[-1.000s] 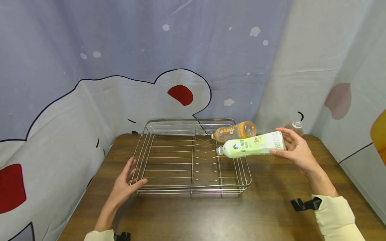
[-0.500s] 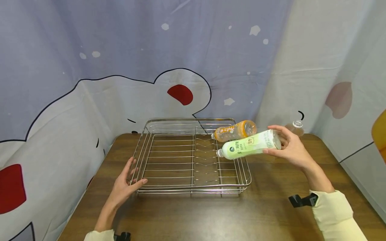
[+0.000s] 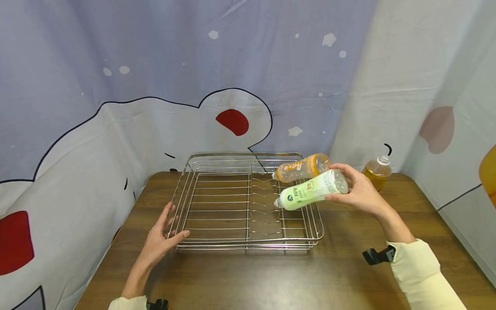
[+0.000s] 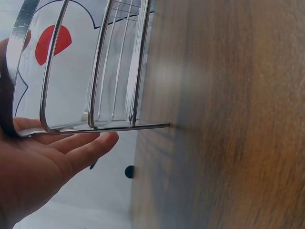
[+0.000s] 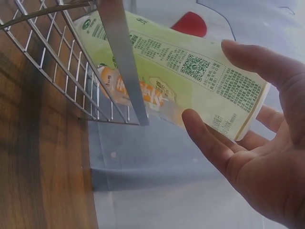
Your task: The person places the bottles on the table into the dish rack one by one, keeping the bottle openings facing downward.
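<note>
A wire dish rack [image 3: 217, 248] stands on the wooden table. My left hand [image 3: 159, 239] holds its left side, thumb over the rim [image 4: 15, 62] and fingers [image 4: 88, 150] along the outside. My right hand [image 3: 358, 191] grips a bottle with a green label [image 3: 310, 190] near its base, thumb on one side and fingers on the other. That bottle is tilted, its neck pointing down and left into the rack's right section. Just behind it, an orange-labelled bottle [image 3: 298, 170] leans in the rack's back right, neck toward the wavy divider wires.
A bottle of amber liquid with a white cap [image 3: 377, 173] stands upright at the table's back right, partly behind my right hand. A patterned curtain [image 3: 155, 64] closes off the back and sides. Brown tabletop [image 3: 248, 280] lies in front of the rack.
My right hand has moved left and slightly inward, carrying the green-labelled bottle lower and more tilted, its base turning toward me. More of the amber bottle shows. The left hand and rack stay put.
</note>
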A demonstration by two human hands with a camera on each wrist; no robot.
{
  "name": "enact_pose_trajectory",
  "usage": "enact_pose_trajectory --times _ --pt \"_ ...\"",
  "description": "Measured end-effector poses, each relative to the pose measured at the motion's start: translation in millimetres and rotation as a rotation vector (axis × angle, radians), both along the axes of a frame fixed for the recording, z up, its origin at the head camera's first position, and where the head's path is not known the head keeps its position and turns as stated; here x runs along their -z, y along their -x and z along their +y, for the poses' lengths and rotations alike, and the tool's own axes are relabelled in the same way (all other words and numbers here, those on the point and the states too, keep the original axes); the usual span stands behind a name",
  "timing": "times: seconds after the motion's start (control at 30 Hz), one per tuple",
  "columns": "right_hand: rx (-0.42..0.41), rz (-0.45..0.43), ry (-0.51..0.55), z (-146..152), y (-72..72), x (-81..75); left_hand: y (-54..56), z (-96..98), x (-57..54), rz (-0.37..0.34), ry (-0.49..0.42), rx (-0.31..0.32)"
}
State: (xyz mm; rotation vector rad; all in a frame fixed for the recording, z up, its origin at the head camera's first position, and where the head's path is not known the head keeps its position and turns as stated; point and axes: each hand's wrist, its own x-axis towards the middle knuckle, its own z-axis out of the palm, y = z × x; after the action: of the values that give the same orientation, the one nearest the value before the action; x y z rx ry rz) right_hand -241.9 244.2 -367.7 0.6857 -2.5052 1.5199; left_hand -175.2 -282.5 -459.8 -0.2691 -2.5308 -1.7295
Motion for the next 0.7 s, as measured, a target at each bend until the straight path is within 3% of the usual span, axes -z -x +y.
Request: enact_pose_trajectory --times 0.4,0.7 --pt "0.026 0.023 -0.086 -6.8 4.5 -1.2 0.6 0.5 -1.1 0.004 0.002 -0.005" --pt "0.056 0.118 -0.184 -7.9 6.6 0.8 -0.1 0.2 -1.1 -0.002 0.000 -0.009"
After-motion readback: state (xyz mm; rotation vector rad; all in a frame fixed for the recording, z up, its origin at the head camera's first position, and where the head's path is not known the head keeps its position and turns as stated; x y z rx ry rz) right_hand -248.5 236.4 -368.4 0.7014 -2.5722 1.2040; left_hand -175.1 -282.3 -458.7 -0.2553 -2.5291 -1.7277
